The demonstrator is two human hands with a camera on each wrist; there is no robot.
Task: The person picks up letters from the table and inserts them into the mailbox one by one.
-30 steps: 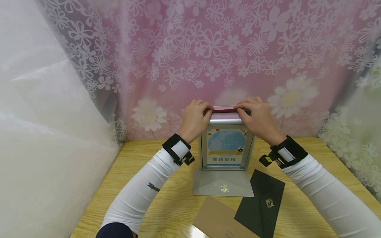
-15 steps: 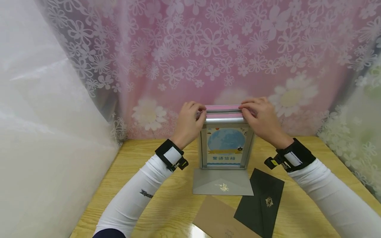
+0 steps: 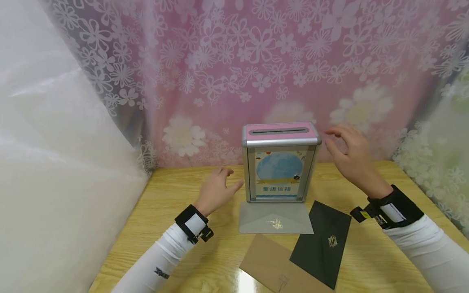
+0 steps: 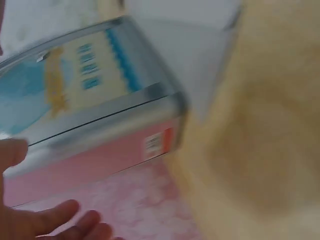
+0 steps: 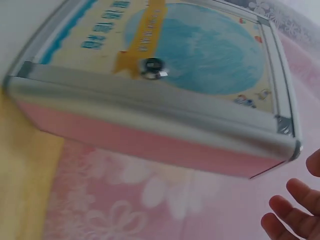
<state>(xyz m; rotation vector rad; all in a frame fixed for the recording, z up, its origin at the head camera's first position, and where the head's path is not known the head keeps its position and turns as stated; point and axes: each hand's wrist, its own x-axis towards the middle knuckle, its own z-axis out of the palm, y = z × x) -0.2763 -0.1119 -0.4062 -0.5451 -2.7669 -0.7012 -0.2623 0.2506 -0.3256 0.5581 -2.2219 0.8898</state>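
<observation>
A silver-framed mailbox [image 3: 280, 175] with pink sides and a slot [image 3: 279, 131] in its pink top stands upright on the table. To its left, low beside the side wall, my left hand [image 3: 217, 190] hangs with loose fingers and holds nothing. My right hand [image 3: 349, 156] is off the box's upper right corner, fingers bent loosely, thumb and fingertips apart. A grey envelope [image 3: 275, 219] lies flat in front of the box. The dark green envelope [image 3: 324, 244] and the brown envelope [image 3: 280, 264] lie nearer to me and overlap. A round lock [image 5: 154, 68] shows on the box front.
The wooden table [image 3: 176, 244] carries everything. A pink flowered curtain [image 3: 234, 81] hangs close behind the box. White sheeting [image 3: 66, 162] borders the left side, and a pale flowered curtain [image 3: 436, 179] the right.
Both hands held something thin at the slot, dark red at first; it has gone down out of sight. The hands have since parted, the left moving down and left, the right moving right.
</observation>
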